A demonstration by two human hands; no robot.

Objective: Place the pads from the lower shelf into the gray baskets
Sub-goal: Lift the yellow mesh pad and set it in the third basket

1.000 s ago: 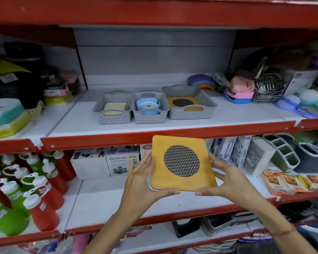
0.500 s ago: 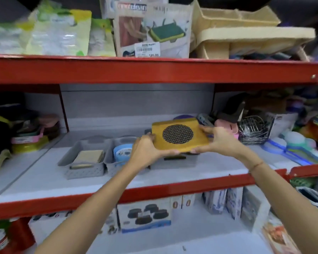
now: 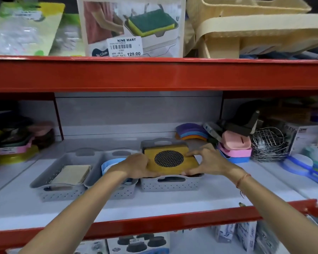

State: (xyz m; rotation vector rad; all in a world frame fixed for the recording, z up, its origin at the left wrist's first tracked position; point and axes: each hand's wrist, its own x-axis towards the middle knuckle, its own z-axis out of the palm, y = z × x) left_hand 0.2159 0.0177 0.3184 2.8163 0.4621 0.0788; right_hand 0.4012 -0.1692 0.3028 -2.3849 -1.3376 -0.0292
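Note:
A yellow square pad [image 3: 170,159] with a dark mesh circle lies flat at the top of the right gray basket [image 3: 171,184]. My left hand [image 3: 134,166] grips its left edge and my right hand [image 3: 207,161] holds its right edge. Two more gray baskets stand to the left: the middle basket [image 3: 117,189] holds a blue round item [image 3: 108,165], and the left basket [image 3: 61,191] holds a beige pad [image 3: 72,174]. What lies under the yellow pad is hidden.
A red shelf beam [image 3: 154,74] runs overhead, and another red edge [image 3: 154,222] fronts the shelf. Pink and blue soap cases [image 3: 234,148], a wire rack [image 3: 268,143] and coloured round mats [image 3: 191,132] crowd the right. Boxes [image 3: 136,243] sit on the lower shelf.
Both hands carried the yellow pad up from the lower shelf, over the right gray basket, and lowered it onto the basket's top.

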